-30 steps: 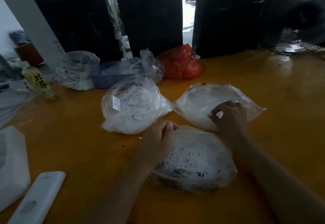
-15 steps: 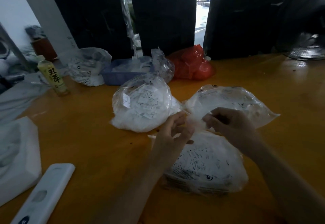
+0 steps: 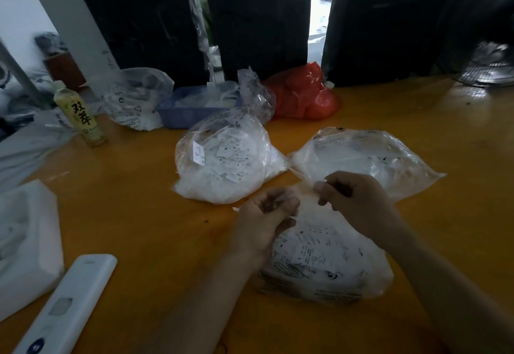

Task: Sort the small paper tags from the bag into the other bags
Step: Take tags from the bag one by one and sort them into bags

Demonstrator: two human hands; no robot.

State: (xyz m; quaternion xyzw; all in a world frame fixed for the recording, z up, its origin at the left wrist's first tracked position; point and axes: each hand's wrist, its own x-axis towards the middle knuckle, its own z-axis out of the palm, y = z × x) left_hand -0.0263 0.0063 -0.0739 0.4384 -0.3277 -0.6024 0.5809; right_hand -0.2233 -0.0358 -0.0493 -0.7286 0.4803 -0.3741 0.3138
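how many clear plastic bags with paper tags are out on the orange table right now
3 for sure: the near bag under both hands, one bag behind it to the left, one flatter bag to the right. A fourth clear bag by the bottle has unclear contents.

A glossy orange desk (image 3: 459, 136) fills the room's near side. Behind it stand tall black wrapped blocks (image 3: 258, 17), daylight showing through a gap (image 3: 319, 0) between them. A white slanted post (image 3: 69, 17) rises at left against a pale wall (image 3: 16, 6); a fan (image 3: 489, 67) sits far right.
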